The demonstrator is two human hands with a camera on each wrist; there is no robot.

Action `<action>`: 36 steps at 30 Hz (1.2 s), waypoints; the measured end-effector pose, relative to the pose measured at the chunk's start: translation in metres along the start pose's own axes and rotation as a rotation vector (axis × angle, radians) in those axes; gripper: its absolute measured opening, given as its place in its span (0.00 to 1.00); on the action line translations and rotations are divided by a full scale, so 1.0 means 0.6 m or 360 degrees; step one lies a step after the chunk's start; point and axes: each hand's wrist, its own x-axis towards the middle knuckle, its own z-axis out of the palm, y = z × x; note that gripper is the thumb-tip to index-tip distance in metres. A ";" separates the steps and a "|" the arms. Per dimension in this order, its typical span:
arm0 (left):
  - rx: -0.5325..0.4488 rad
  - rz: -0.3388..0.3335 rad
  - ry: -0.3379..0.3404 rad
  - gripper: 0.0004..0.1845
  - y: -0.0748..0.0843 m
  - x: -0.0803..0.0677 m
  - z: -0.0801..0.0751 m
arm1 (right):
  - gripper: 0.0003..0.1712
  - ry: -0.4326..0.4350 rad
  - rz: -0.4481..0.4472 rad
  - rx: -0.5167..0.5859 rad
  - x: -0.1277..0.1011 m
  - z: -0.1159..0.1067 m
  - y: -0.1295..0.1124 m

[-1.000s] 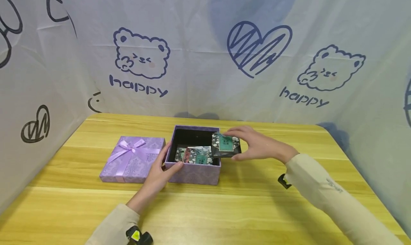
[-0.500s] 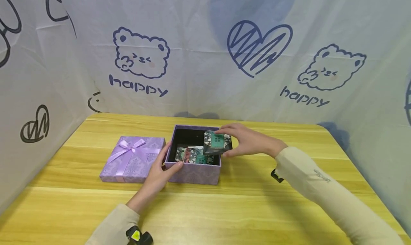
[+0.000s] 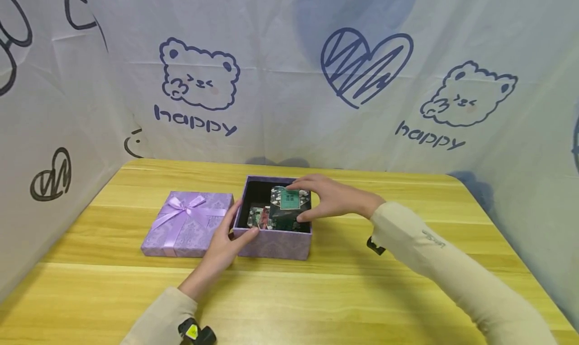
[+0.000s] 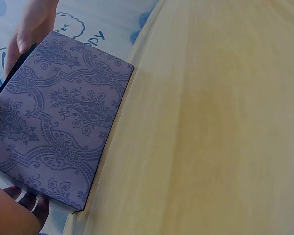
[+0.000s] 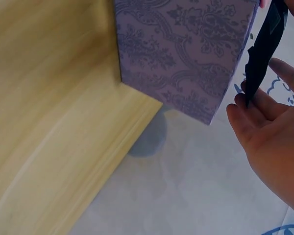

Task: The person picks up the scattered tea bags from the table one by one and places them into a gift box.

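Note:
A purple patterned gift box (image 3: 273, 245) stands uncovered on the wooden table. My left hand (image 3: 221, 242) holds its near left corner, thumb at the front rim and fingers along the left wall. Between thumb and fingers, my right hand (image 3: 336, 199) pinches a dark flat packet (image 3: 289, 199) with a green label, over the right part of the box's opening. Other small patterned packets (image 3: 256, 217) lie inside, partly hidden by the held one. In the right wrist view the packet (image 5: 267, 46) appears edge-on beside the box wall (image 5: 181, 49).
The box's purple lid (image 3: 199, 229) with a ribbon bow lies on the table to the left, close to the box. White cloth (image 3: 289, 109) with printed drawings hangs behind the table (image 3: 289, 305) and at both sides.
My right hand has moved left with the packet, from the box's right edge to over its opening. The packet now covers more of the ones inside. My left hand has stayed put.

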 end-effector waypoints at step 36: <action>0.0017 0.0043 -0.0011 0.42 0.002 0.000 0.000 | 0.40 -0.0140 -0.0009 0.0089 0.055 0.041 -0.021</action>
